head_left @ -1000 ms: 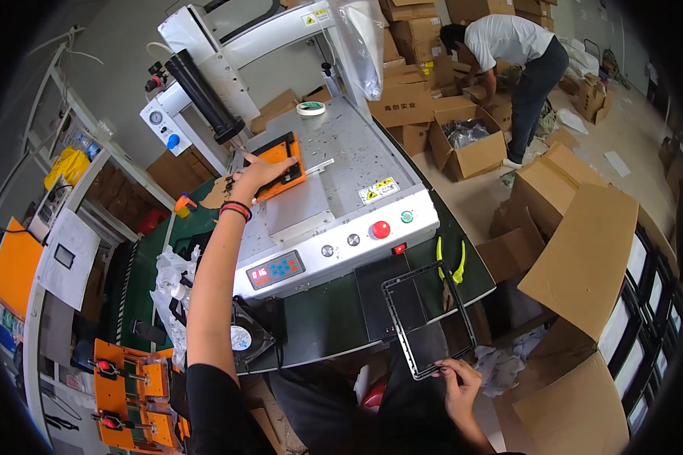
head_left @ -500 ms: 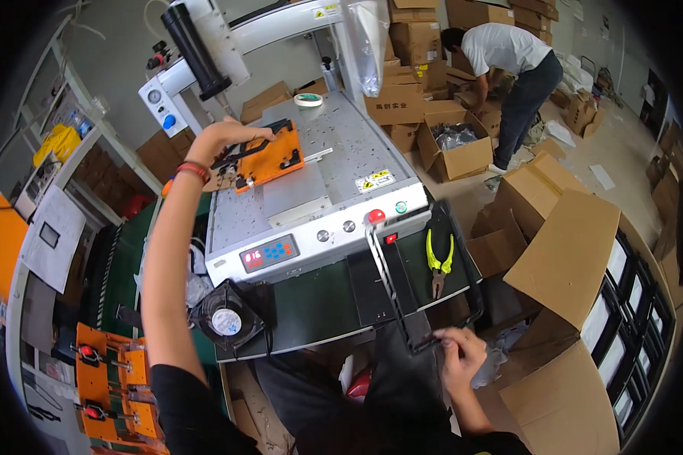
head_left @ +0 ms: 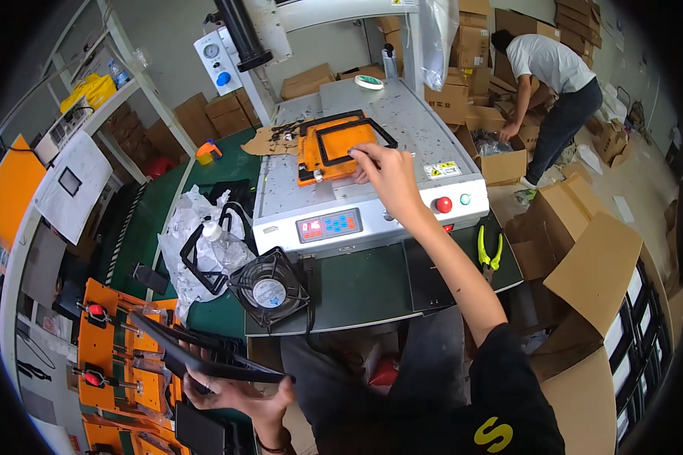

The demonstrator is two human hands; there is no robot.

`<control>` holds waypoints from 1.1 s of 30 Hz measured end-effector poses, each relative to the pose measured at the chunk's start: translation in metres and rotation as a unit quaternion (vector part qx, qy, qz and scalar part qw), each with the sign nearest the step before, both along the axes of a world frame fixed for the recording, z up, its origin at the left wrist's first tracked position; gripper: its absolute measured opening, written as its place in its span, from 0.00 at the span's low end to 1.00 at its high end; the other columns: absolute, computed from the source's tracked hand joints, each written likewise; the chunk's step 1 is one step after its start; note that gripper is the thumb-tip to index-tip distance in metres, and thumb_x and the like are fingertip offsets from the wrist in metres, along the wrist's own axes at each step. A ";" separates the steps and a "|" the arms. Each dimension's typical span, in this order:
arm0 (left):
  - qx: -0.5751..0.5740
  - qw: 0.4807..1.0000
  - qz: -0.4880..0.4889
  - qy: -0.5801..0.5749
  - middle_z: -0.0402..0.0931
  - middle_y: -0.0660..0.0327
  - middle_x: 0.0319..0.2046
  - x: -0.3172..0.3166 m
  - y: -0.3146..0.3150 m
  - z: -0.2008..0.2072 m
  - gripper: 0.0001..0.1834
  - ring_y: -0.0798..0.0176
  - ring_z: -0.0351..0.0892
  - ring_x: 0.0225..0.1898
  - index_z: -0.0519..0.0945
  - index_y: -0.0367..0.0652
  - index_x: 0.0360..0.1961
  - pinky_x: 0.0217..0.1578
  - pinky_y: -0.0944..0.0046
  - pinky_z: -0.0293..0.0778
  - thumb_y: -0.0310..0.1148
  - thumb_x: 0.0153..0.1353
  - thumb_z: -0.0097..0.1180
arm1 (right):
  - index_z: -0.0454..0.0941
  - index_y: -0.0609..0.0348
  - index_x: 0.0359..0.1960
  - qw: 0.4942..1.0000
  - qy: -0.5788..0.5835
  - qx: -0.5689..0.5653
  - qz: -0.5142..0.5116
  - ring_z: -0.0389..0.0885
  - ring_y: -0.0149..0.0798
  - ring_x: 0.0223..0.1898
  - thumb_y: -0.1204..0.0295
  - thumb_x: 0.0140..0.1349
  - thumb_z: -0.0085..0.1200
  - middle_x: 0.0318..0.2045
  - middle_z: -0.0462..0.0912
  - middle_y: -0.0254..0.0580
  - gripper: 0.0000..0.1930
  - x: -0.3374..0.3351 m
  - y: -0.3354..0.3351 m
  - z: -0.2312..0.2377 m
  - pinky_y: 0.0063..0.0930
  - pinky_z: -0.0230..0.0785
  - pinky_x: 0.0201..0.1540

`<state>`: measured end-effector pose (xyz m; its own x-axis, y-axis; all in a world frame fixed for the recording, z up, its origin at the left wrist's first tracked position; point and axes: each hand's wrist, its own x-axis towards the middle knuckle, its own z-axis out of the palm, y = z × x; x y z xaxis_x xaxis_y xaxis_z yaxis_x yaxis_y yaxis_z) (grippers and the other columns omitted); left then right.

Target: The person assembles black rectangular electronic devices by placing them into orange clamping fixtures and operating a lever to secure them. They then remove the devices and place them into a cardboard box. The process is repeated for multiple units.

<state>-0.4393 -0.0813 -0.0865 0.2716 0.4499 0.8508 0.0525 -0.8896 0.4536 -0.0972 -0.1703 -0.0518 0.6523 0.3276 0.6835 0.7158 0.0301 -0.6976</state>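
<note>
My right hand (head_left: 387,174) pinches the near side of a thin black rectangular frame (head_left: 384,135) above an orange fixture plate (head_left: 349,141). Whether the frame touches the plate I cannot tell. The plate lies on the grey bed of a white benchtop machine (head_left: 281,199). At the lower left, my left hand (head_left: 243,398) grips a flat black panel (head_left: 205,362) from beneath, its thumb sticking out to the side. The panel is tilted, and some of the fingers are hidden by it.
A black fan (head_left: 269,293) sits before the machine, beside a plastic bag and a clear bottle (head_left: 214,231). Yellow-green pliers (head_left: 490,250) lie to the right. Orange fixtures (head_left: 99,349) stand lower left. A person (head_left: 546,64) bends over cartons at the back right.
My left hand has left the orange plate and come down to the lower left, now with a black panel. My right hand has carried the black frame from the lower right up over the plate.
</note>
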 end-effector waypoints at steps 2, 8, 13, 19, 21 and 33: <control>0.048 0.996 0.043 0.055 0.39 0.44 0.66 -0.019 0.011 -0.012 0.64 0.48 0.46 0.67 0.35 0.40 0.64 0.65 0.49 0.47 0.56 0.42 0.69 | 0.79 0.74 0.39 0.999 0.029 -0.026 0.021 0.82 0.32 0.20 0.73 0.64 0.52 0.21 0.82 0.47 0.12 -0.005 0.013 0.013 0.21 0.76 0.25; -0.008 0.998 0.027 0.048 0.44 0.42 0.64 -0.028 0.032 -0.035 0.62 0.42 0.50 0.64 0.41 0.44 0.62 0.64 0.45 0.50 0.52 0.35 0.72 | 0.79 0.74 0.35 0.997 0.051 -0.051 -0.004 0.82 0.35 0.18 0.74 0.62 0.52 0.17 0.80 0.48 0.11 0.003 0.033 0.029 0.23 0.75 0.22; 0.033 0.996 -0.015 0.079 0.43 0.43 0.65 -0.021 0.027 -0.026 0.62 0.43 0.48 0.66 0.39 0.44 0.63 0.64 0.45 0.48 0.51 0.37 0.71 | 0.80 0.74 0.35 0.996 0.051 -0.067 -0.017 0.81 0.34 0.16 0.74 0.62 0.53 0.16 0.80 0.47 0.11 -0.012 0.037 0.032 0.23 0.75 0.22; 0.040 0.993 -0.079 0.081 0.44 0.41 0.64 -0.013 0.023 -0.027 0.64 0.39 0.51 0.64 0.40 0.50 0.64 0.62 0.44 0.52 0.53 0.33 0.73 | 0.81 0.72 0.33 0.992 0.074 -0.099 -0.020 0.81 0.37 0.17 0.72 0.61 0.55 0.16 0.80 0.48 0.11 0.009 0.040 0.017 0.24 0.74 0.21; 0.032 0.993 -0.074 0.088 0.44 0.38 0.64 -0.015 0.021 -0.030 0.66 0.37 0.53 0.63 0.39 0.53 0.64 0.59 0.44 0.57 0.55 0.32 0.74 | 0.80 0.71 0.35 0.984 0.087 -0.154 -0.002 0.82 0.41 0.18 0.69 0.60 0.57 0.15 0.80 0.49 0.13 0.011 0.049 0.017 0.27 0.76 0.25; -0.026 0.987 -0.037 0.152 0.44 0.39 0.64 -0.030 0.014 -0.042 0.62 0.39 0.50 0.65 0.42 0.47 0.62 0.62 0.43 0.52 0.54 0.35 0.72 | 0.67 0.64 0.54 0.958 -0.069 -0.073 -0.268 0.77 0.54 0.42 0.72 0.60 0.53 0.37 0.80 0.55 0.20 -0.037 -0.055 -0.024 0.45 0.68 0.41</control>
<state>-0.4688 -0.0677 -0.1283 0.5443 0.4599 0.7016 0.1279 -0.8721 0.4724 -0.1344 -0.2251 -0.0760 0.6605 0.0692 0.7476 0.6863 -0.4593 -0.5639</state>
